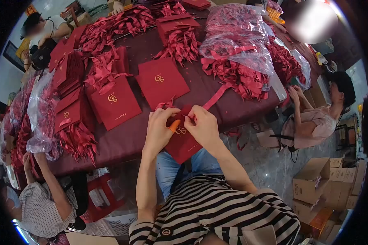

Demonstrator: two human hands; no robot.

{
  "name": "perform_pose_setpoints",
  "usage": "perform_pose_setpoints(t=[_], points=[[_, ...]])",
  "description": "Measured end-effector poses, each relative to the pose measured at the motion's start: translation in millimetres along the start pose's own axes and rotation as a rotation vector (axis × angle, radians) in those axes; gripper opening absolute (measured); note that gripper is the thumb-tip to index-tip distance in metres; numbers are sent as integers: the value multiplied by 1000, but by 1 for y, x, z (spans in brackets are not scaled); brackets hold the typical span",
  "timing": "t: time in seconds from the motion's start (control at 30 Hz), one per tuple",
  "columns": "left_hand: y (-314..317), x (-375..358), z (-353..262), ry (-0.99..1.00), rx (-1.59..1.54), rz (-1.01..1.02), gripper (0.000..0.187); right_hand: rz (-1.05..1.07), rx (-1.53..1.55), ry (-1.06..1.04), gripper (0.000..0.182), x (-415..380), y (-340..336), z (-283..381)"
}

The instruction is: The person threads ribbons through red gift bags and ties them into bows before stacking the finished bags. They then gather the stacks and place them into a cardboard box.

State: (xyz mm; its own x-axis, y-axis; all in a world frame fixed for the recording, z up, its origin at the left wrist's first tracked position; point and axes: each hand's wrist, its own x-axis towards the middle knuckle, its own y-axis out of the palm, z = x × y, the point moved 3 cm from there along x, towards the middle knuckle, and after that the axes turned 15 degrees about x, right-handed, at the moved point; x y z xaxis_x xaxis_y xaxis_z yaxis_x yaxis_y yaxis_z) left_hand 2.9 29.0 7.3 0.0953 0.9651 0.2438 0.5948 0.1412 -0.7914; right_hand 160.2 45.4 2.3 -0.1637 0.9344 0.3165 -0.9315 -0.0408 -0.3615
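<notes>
A red bag with a gold emblem [183, 143] hangs at the table's front edge, above my lap. At its upper left, my left hand [162, 124] has its fingers curled on the bag, with an orange cover on one digit. My right hand [200, 124] pinches at the bag's top right, where a red ribbon [217, 96] runs up to the right. What lies between the fingertips is too small to make out fully. Just beyond my hands, another red bag [161, 83] lies flat on the dark red tablecloth [237, 109].
Stacked red bags [114, 102] with ribbons stand to the left. Ribbon bundles in clear plastic [235, 32] lie at the back right. Co-workers sit at the left and at the right [315, 118]. Cardboard boxes [310, 179] stand at the lower right, a red stool [100, 198] at the lower left.
</notes>
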Motion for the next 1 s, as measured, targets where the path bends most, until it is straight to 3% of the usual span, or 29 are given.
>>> perform_pose_setpoints(t=[0.2, 0.27, 0.37, 0.47, 0.6, 0.67, 0.8, 0.87, 0.9, 0.93, 1.0], points=[[-11, -3, -14, 23, 79, -135, 31, -55, 56, -108, 18, 4, -4, 11], [-11, -3, -23, 159, 177, -206, 31, 47, -21, -76, 17, 7, -10, 12], [-12, -5, -35, 181, 237, -195, 30, 68, 39, -36, 16, 10, -13, 9], [-8, -7, -32, 132, 126, -215, 31, 103, 61, 74, 15, 7, -13, 12], [-9, -7, -23, 66, 12, -140, 32, 15, 239, -36, 15, 5, -10, 13], [-10, -9, -23, 94, -1, -141, 32, 82, 13, -288, 19, 4, -13, 17], [-16, -7, -26, 105, 16, -138, 26, 272, -207, -243, 24, 3, -24, 16], [-19, -2, -14, -165, -410, 215, 19, 299, -242, -407, 23, 0, -25, 18], [-18, 4, -10, -45, -373, 177, 17, 302, -241, -407, 23, -1, -25, 18], [-17, 8, -5, -49, -371, 174, 17, 282, -261, -480, 23, -4, -24, 21], [-11, 13, 0, -84, -420, 365, 15, 261, -274, -558, 23, -5, -23, 24]])
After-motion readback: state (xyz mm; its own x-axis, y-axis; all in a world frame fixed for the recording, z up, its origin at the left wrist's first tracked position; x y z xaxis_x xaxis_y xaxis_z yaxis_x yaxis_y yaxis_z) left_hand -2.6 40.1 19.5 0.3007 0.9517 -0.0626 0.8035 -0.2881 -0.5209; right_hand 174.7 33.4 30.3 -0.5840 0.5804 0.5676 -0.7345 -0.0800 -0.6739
